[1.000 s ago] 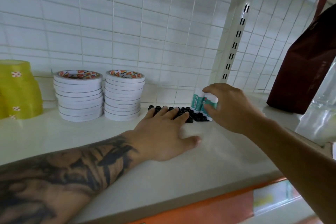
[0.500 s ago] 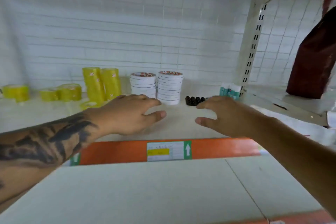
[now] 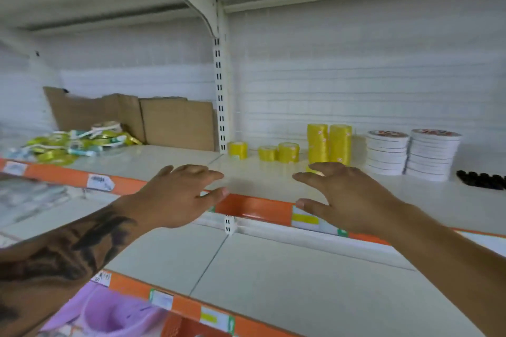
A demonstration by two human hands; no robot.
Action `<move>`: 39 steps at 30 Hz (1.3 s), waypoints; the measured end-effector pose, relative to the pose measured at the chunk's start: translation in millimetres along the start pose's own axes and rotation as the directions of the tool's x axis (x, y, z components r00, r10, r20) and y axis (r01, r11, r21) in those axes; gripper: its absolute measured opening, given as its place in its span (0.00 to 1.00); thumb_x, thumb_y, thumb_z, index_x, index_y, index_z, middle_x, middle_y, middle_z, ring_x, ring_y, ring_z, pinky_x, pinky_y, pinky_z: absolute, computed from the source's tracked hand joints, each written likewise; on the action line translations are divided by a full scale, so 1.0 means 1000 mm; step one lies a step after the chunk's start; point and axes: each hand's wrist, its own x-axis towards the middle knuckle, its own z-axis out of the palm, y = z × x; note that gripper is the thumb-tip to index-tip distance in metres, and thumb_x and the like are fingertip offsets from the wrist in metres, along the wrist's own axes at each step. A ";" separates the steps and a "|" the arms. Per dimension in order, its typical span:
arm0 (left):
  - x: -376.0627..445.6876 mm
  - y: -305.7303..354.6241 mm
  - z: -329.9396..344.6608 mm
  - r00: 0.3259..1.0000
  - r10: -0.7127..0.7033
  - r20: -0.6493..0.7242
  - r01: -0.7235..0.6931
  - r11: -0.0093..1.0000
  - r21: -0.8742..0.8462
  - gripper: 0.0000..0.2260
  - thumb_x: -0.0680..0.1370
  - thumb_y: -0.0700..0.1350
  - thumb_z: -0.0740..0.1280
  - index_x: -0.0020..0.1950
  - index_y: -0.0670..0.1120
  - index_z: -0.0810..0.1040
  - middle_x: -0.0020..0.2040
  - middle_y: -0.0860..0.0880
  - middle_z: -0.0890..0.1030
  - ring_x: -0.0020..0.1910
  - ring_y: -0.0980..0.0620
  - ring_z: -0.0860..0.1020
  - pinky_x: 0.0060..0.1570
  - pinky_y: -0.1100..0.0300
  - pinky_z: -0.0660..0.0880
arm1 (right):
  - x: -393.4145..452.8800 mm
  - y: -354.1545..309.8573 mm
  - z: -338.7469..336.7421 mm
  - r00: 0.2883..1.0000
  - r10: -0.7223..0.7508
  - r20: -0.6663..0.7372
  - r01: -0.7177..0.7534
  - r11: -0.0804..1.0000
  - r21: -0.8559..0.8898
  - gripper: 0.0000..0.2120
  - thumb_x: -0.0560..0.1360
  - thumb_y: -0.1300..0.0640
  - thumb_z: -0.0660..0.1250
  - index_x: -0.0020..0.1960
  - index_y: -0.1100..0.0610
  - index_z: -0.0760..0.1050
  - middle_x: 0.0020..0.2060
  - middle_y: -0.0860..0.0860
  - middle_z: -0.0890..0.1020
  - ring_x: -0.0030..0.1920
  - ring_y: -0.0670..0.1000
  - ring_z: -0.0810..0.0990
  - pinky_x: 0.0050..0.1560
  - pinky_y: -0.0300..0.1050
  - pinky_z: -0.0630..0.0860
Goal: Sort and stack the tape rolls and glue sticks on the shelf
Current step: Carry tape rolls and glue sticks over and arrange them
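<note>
The fingers (image 3: 204, 172) of the left hand (image 3: 175, 194) are spread and loosely extended, holding nothing, palm down in front of the orange front edge of the shelf (image 3: 260, 208). The fingers (image 3: 306, 179) of the right hand (image 3: 347, 197) are likewise spread and slightly bent, empty, hovering over the same edge just right of the left hand, with a gap between the two thumbs. The left forearm carries a dark tattoo (image 3: 82, 243).

Behind the right hand, on the shelf, stand two tall stacks of yellow tape rolls (image 3: 328, 143), side by side and touching. A flat yellow roll (image 3: 315, 171) lies partly hidden behind the right fingertips. Left of the tall stacks sit three short yellow rolls (image 3: 276, 152), two together and one apart near the slotted upright post (image 3: 220, 107). Right of the yellow stacks are two stacks of white tape rolls (image 3: 413, 154) with printed tops, just beside each other. Further right, at the frame edge, lies a row of black glue stick caps (image 3: 482, 179).

In the bay left of the post, a loose heap of yellow-green and white packets (image 3: 74, 145) lies in front of flattened cardboard (image 3: 153, 120) leaning on the back wall. A lower shelf (image 3: 273, 276) spans beneath the arms, and something lilac (image 3: 109, 312) shows below it.
</note>
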 end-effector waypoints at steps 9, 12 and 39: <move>-0.039 -0.209 0.032 0.989 -0.085 -0.123 0.064 0.984 -0.169 0.36 0.74 0.75 0.41 0.77 0.62 0.67 0.77 0.58 0.68 0.78 0.58 0.61 0.77 0.44 0.58 | 0.155 -0.192 0.003 0.989 -0.149 -0.016 0.146 0.983 -0.107 0.34 0.76 0.25 0.43 0.79 0.34 0.55 0.81 0.45 0.59 0.79 0.49 0.59 0.77 0.48 0.60; -0.043 -0.281 0.043 0.984 -0.134 -0.120 0.106 0.971 -0.215 0.38 0.73 0.75 0.41 0.77 0.62 0.66 0.78 0.56 0.68 0.79 0.58 0.58 0.77 0.41 0.56 | 0.206 -0.252 0.007 0.983 -0.184 -0.012 0.183 0.979 -0.085 0.36 0.74 0.24 0.40 0.79 0.34 0.56 0.80 0.45 0.61 0.79 0.48 0.60 0.76 0.45 0.61; 0.104 -0.525 0.077 0.989 -0.124 -0.083 0.134 0.983 0.125 0.19 0.77 0.61 0.62 0.67 0.58 0.78 0.60 0.55 0.83 0.61 0.50 0.79 0.69 0.49 0.68 | 0.553 -0.419 0.055 0.933 -0.323 -0.160 0.300 0.942 -0.152 0.16 0.80 0.38 0.59 0.63 0.45 0.70 0.57 0.47 0.77 0.59 0.54 0.77 0.45 0.48 0.73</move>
